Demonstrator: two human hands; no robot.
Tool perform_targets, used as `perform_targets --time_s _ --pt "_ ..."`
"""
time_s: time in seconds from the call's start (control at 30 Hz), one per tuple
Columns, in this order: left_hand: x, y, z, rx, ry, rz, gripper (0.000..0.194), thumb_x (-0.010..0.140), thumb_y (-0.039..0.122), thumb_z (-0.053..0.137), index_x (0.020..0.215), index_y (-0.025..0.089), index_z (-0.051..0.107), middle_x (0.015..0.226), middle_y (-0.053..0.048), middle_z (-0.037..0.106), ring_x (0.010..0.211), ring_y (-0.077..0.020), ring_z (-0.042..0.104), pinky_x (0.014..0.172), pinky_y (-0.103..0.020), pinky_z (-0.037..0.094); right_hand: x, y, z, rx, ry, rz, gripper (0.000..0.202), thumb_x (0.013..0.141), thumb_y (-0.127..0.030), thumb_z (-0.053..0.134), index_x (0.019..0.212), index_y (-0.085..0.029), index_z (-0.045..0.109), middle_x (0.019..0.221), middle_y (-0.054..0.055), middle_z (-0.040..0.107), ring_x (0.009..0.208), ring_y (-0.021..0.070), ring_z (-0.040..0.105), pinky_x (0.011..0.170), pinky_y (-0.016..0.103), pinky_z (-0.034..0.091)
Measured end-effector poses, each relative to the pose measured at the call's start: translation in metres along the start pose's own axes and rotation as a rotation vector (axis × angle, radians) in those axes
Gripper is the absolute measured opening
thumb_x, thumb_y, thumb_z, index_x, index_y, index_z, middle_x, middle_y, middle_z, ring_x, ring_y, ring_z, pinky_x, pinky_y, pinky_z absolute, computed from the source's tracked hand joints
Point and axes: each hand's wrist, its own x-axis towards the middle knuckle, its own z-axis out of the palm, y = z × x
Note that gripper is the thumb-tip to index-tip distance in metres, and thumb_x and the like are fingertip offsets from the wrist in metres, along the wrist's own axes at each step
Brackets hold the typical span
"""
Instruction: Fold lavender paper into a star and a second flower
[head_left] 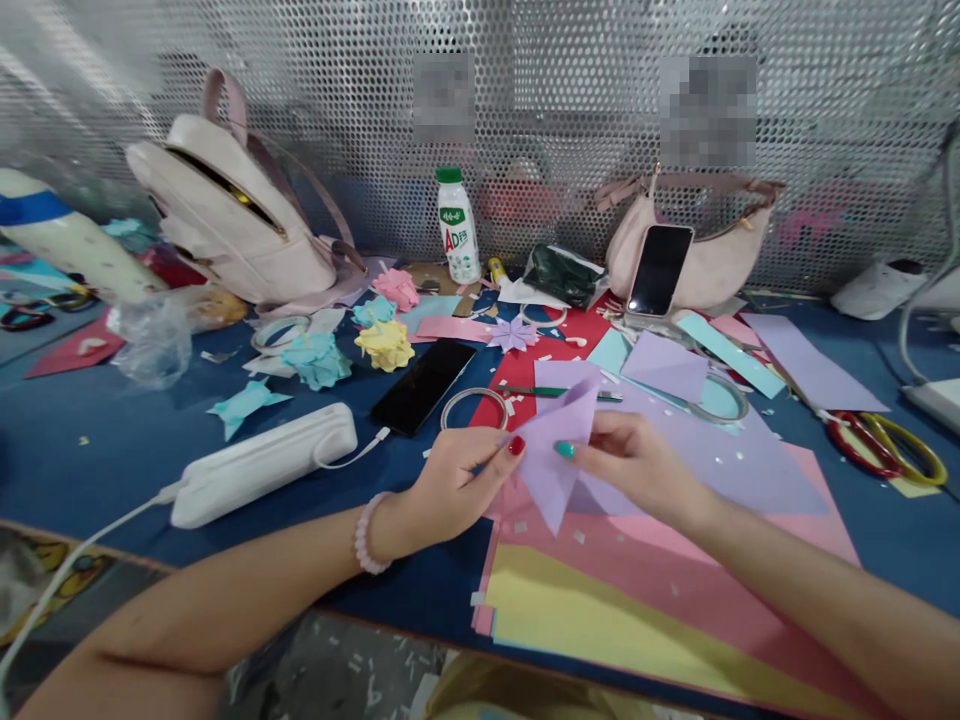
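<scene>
A folded piece of purple paper (pixel 555 465) is held up between my two hands, its lower tip pointing down. My left hand (pixel 461 475) pinches its left edge, thumb in front. On the other side, my right hand (pixel 637 455) grips it with the thumb on the near face and the fingers behind. Beneath lie stacked coloured sheets (pixel 585 600) in pink, yellow and purple, dotted with small white scraps. Just behind the paper is a green pen-like tool (pixel 555 393). A roll of tape (pixel 474 408) sits close to my left hand.
Folded paper stars, one blue (pixel 315 358) and one yellow (pixel 385 345), stand left of a black phone (pixel 424 385). A white power strip (pixel 262 465) trails a cable. Farther back are a backpack (pixel 240 210), a white bottle (pixel 458 230) and a handbag (pixel 720 250). Scissors (pixel 885 445) lie right.
</scene>
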Motion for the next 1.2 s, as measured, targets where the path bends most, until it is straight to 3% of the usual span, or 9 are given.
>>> perform_targets --time_s 0.13,0.23,0.43,0.6,0.73,0.83,1.0,1.13,1.2 --pt "0.003 -0.004 0.001 0.076 0.012 0.027 0.051 0.098 0.036 0.038 0.053 0.017 0.023 0.049 0.006 0.024 0.044 -0.0063 0.023 0.045 -0.023 0.018 0.001 -0.006 -0.003 0.051 0.212 -0.011 0.033 0.073 -0.05 0.069 0.07 -0.018 0.068 0.071 0.002 0.065 0.064 0.014 0.056 0.059 0.026 0.048" --pt "0.003 -0.006 0.003 0.087 0.025 0.025 0.055 0.096 0.036 0.042 0.048 0.017 0.024 0.044 0.006 0.024 0.042 -0.0062 0.023 0.044 -0.023 0.019 -0.001 -0.01 -0.001 0.011 0.27 -0.028 0.037 0.075 -0.054 0.067 0.067 -0.018 0.066 0.066 0.002 0.062 0.06 0.013 0.052 0.055 0.025 0.046" --pt "-0.004 0.0 0.004 0.003 -0.087 -0.049 0.052 0.098 0.032 0.041 0.053 0.015 0.059 0.05 -0.002 0.061 0.047 -0.0094 0.052 0.05 -0.02 0.037 -0.007 -0.014 0.008 -0.056 0.296 -0.048 0.04 0.082 -0.057 0.058 0.069 -0.018 0.057 0.061 -0.001 0.053 0.055 0.011 0.046 0.049 0.022 0.04" --pt "-0.006 -0.003 0.005 0.037 -0.034 -0.023 0.05 0.098 0.032 0.042 0.055 0.015 0.06 0.052 -0.003 0.063 0.05 -0.0112 0.057 0.052 -0.021 0.041 -0.003 -0.012 0.006 0.007 0.119 0.039 0.037 0.08 -0.053 0.061 0.068 -0.018 0.058 0.066 0.0 0.055 0.064 0.013 0.051 0.06 0.024 0.044" --pt "-0.001 -0.005 0.005 -0.034 -0.046 -0.068 0.047 0.097 0.03 0.042 0.058 0.015 0.063 0.059 -0.005 0.068 0.056 -0.0128 0.062 0.058 -0.022 0.045 0.0 -0.008 0.001 -0.023 0.185 0.034 0.04 0.08 -0.054 0.059 0.065 -0.017 0.059 0.061 -0.001 0.051 0.058 0.0118 0.046 0.054 0.024 0.04" --pt "0.002 -0.004 0.004 -0.086 -0.118 -0.103 0.042 0.096 0.028 0.043 0.063 0.015 0.066 0.063 -0.005 0.07 0.057 -0.0128 0.062 0.057 -0.021 0.045 -0.001 -0.008 -0.002 -0.12 0.192 -0.01 0.036 0.083 -0.05 0.057 0.07 -0.017 0.065 0.063 0.0 0.057 0.059 0.0129 0.048 0.054 0.024 0.04" --pt "0.001 -0.01 0.006 -0.051 -0.245 -0.059 0.039 0.089 0.029 0.049 0.055 0.014 0.059 0.048 -0.001 0.059 0.044 -0.0094 0.049 0.046 -0.02 0.034 -0.003 -0.009 -0.002 -0.249 0.014 -0.02 0.026 0.087 -0.032 0.052 0.086 -0.02 0.074 0.078 0.002 0.07 0.072 0.0177 0.06 0.063 0.027 0.047" --pt "0.0 -0.014 0.009 -0.106 -0.306 -0.05 0.036 0.091 0.021 0.044 0.06 0.013 0.06 0.055 -0.004 0.066 0.05 -0.0109 0.058 0.052 -0.019 0.04 -0.004 -0.008 0.002 -0.264 -0.049 0.007 0.027 0.09 -0.025 0.048 0.098 -0.02 0.073 0.089 0.004 0.073 0.082 0.0195 0.063 0.074 0.031 0.05" --pt "0.002 -0.012 0.007 -0.171 -0.279 -0.088 0.034 0.093 0.019 0.042 0.066 0.013 0.062 0.059 -0.004 0.068 0.055 -0.0115 0.063 0.056 -0.018 0.044 -0.003 -0.008 0.003 -0.277 -0.05 0.026 0.027 0.089 -0.024 0.049 0.1 -0.019 0.073 0.089 0.005 0.072 0.08 0.0193 0.064 0.075 0.032 0.05"
